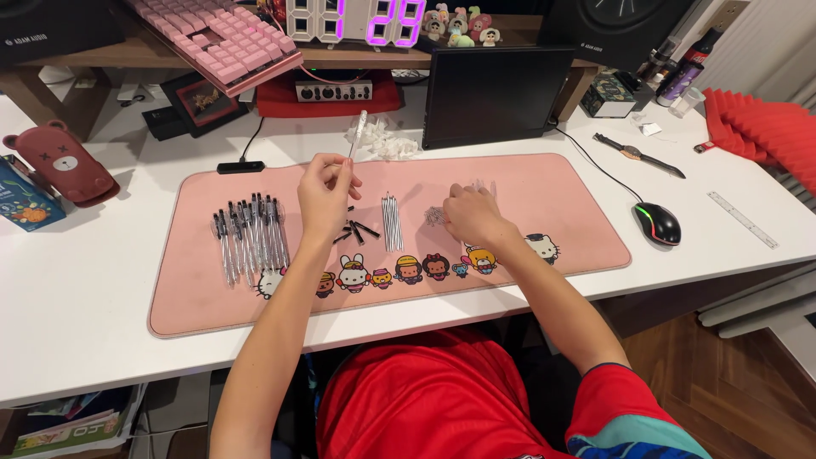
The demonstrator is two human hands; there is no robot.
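Observation:
My left hand (pixel 325 194) is raised over the pink desk mat (pixel 544 183) and holds a clear pen barrel (pixel 358 136) upright between its fingertips. My right hand (pixel 470 214) rests on the mat with its fingers at a small pile of metal springs (pixel 434 216); whether it grips one I cannot tell. Between my hands lie a bundle of thin ink refills (pixel 391 223) and a few small black pen tips (pixel 357 229). A row of several assembled clear pens with black clips (pixel 250 234) lies at the mat's left.
A black tablet (pixel 493 93) stands behind the mat, beside a heap of clear wrappers (pixel 384 140). A black mouse (pixel 657 223), a wristwatch (pixel 637 155) and a ruler (pixel 741 218) lie to the right. A brown bear-shaped case (pixel 61 163) sits left. A pink keyboard (pixel 223 42) leans on the shelf.

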